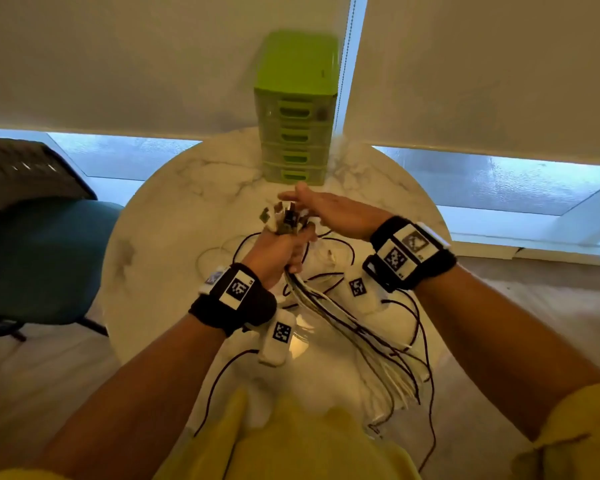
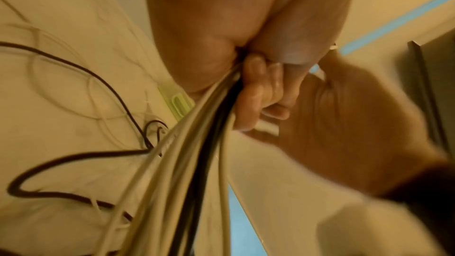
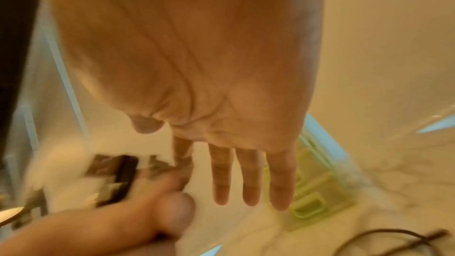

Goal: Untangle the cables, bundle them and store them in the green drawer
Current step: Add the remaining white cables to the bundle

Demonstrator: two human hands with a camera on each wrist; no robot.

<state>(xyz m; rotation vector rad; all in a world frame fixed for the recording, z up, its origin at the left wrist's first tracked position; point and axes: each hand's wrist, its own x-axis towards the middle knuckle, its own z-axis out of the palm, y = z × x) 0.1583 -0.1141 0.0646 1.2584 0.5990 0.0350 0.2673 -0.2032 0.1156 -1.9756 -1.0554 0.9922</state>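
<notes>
The cables (image 1: 329,299) are clenched in the left hand (image 1: 278,251) just below their plugs (image 1: 283,216), which stick up out of the fist; the right hand (image 1: 333,213) is held flat and released just beside the plugs, fingers (image 3: 248,178) straight; the loose lengths are left trailing over the table (image 1: 174,216) and off its near edge; light, limp and springy handling is judged likely, so a grip near the gathered ends should serve best; the green drawer (image 1: 297,133) is shut, beyond the hands.
</notes>
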